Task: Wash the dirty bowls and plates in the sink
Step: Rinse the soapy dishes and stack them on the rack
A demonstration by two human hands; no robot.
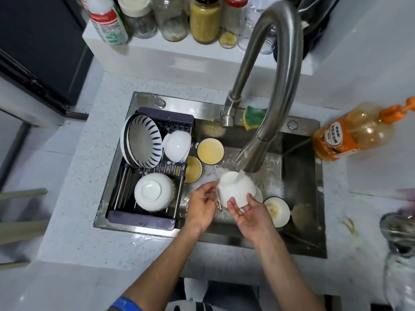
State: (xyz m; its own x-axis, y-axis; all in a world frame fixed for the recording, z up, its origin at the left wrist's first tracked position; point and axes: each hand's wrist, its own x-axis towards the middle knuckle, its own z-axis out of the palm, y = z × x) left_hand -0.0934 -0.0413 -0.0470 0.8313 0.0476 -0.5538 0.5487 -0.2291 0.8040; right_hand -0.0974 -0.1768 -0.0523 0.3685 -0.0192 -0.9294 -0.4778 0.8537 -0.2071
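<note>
Stainless steel sink (301, 198) set in a pale speckled countertop (85, 221), seen from above. Tall curved brushed-metal faucet (269, 104) arches over the basin, its spout running water onto a small white ceramic bowl (235, 189) held upside down, foot ring up, near the middle of the basin. Left hand (202, 205) sits at the bowl's left side, fingers loosely curved and slightly apart, fingertips touching the rim area; a firm grip cannot be told. Right hand (247, 213) is palm up under the bowl's near edge, fingers fairly straight and apart, cradling it from below. Splashing water and foam lie around the bowl. Dirty dishes in the basin: two dark-rimmed round bowls with yellow residue (210, 151) just left of the stream, one partly tucked under the rack, and a white dark-rimmed bowl with yellowish smears (277, 211) just right of the right hand. A dark purple dish rack with metal bars (143, 217) spans the sink's left part; in it stand a large white bowl with blue radial stripes (143, 143) tilted on edge, a plain white bowl on its side (177, 144) touching it, and an upturned white bowl (153, 190) nearer the front. A green and yellow sponge (254, 116) rests on the back ledge behind the faucet. An orange dish-soap bottle (352, 135) lies tilted at the sink's right corner. Jars and bottles (170, 16) line the white shelf behind.
</note>
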